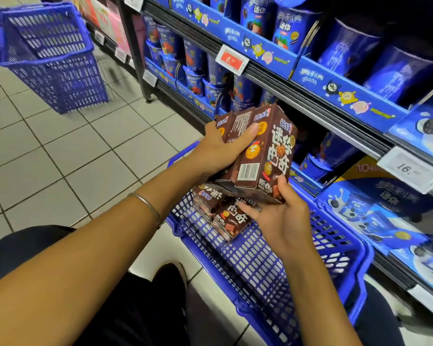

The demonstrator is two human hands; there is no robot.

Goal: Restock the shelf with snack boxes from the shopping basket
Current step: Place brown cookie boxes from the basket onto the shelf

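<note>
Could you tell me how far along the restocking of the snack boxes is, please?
Done: no brown boxes show on the shelf yet. In hand: the left hand and right hand grip the held boxes above the basket. Left: shelving those, plus the spare boxes lying in the basket.

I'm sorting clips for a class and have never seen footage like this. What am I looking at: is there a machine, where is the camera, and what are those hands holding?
There is no machine here: a person wears one wide-angle camera on the head, looking down at two bare hands. The left hand grips a bundle of brown cardboard snack boxes from above; the right hand holds them from below. Under them a blue plastic shopping basket stands on the white tiled floor with more brown boxes inside. At right is a dark metal shelf stocked with blue snack cups. A second blue basket shows at upper left.
</note>
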